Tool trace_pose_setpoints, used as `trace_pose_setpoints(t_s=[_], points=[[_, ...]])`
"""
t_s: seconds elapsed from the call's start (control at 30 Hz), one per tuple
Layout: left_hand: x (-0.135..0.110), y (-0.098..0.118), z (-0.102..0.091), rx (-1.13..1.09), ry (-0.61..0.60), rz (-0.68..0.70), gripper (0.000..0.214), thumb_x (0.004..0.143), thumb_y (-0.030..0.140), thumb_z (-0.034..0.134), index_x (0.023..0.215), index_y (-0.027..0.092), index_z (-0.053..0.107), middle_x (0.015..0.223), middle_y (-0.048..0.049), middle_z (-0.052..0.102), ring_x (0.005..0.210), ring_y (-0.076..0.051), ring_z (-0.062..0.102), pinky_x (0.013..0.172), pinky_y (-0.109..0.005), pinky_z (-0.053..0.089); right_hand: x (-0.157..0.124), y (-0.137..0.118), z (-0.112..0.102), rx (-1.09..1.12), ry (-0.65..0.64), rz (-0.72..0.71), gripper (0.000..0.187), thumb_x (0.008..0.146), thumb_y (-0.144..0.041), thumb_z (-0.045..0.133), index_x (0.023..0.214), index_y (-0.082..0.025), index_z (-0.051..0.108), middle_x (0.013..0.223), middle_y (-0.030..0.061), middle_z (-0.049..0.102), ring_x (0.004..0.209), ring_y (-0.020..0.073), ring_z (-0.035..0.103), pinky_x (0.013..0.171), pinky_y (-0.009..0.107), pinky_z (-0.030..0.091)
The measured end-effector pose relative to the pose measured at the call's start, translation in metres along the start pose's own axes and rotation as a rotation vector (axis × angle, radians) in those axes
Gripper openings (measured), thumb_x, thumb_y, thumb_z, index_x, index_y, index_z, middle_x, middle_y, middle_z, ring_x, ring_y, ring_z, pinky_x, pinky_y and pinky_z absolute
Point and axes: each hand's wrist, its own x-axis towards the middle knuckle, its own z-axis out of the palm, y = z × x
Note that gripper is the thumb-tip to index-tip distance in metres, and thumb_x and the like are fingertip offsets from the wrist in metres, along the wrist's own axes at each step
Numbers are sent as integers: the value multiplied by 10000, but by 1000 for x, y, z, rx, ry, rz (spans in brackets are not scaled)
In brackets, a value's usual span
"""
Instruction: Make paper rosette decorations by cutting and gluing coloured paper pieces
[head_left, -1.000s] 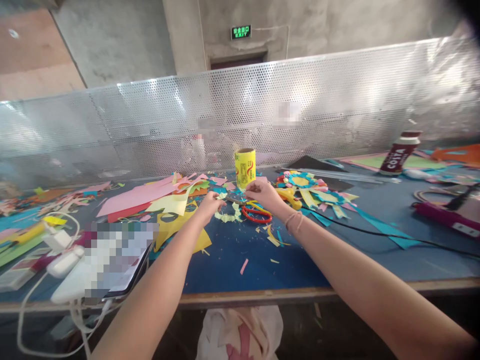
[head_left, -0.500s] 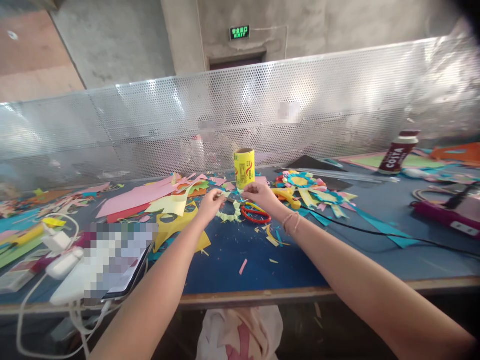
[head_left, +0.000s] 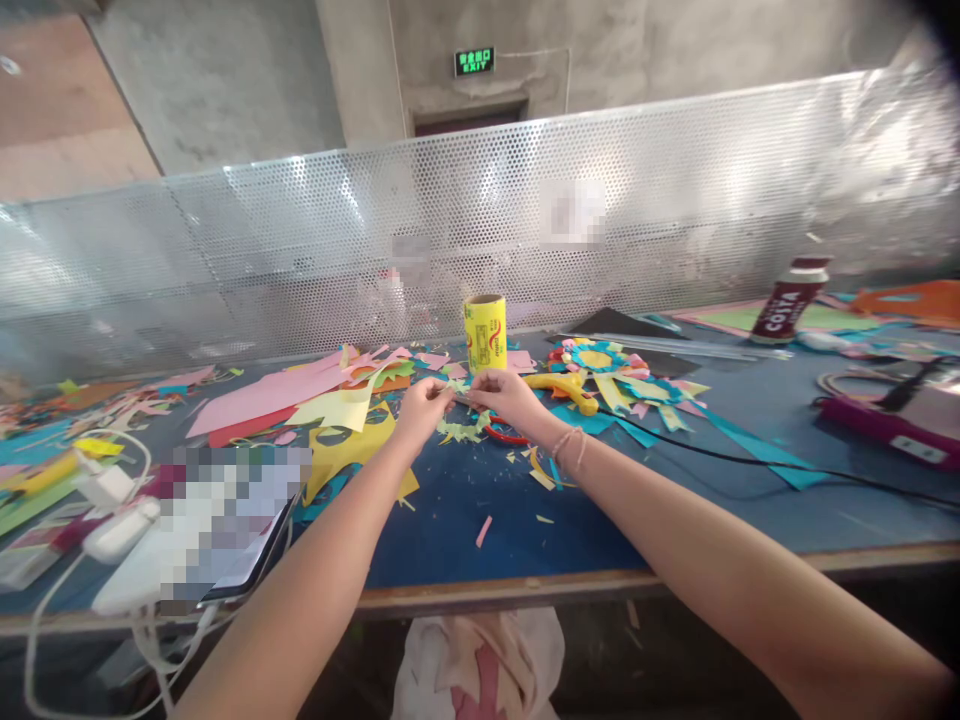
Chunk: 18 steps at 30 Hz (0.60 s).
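Note:
My left hand [head_left: 424, 412] is closed in a pinch, its fingertips at a pale green, jagged-edged paper strip [head_left: 463, 430] that curves below. Fingertip to fingertip with it, my right hand [head_left: 511, 400] is also pinched; whatever lies between its fingers is too small to make out. Under the right hand show the red handles of scissors [head_left: 506, 432], partly hidden. A yellow glue gun [head_left: 559, 388] with a black cord lies just right of that hand. Behind both hands, a yellow cardboard tube [head_left: 486, 335] stands upright.
Pink paper sheets [head_left: 270, 395] and a cut yellow sheet [head_left: 349, 460] lie to the left. A phone [head_left: 255, 540] with white cables is at the front left. Paper flowers [head_left: 596, 358] lie right, a brown bottle [head_left: 791, 300] farther right. A perforated metal screen [head_left: 480, 230] backs the table.
My right hand has moved left until its fingertips meet those of my left hand. The pale green strip between them looks more bunched, and the right hand covers more of the scissors.

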Motion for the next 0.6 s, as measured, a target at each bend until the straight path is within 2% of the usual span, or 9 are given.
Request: trace_pose_setpoints(t_s=[0.27,0.6], points=[[-2,4,1,-125,19,-46,145,653,288,617,637,154,562,588,-11,573,557,-113,535,604,-240,422,-2,-2,3,24,2,28,177,650,-274,620,664,-169,478,566,-33,541,528,88,542,576,246,477],[-3,6,3,-167,-25,-46,94,655,237,582,627,155,546,534,10,547,515,-100,504,588,-234,407,-3,-3,3,76,21,66,191,641,-266,638,647,-162,478,562,-21,555,529,87,548,575,239,485]])
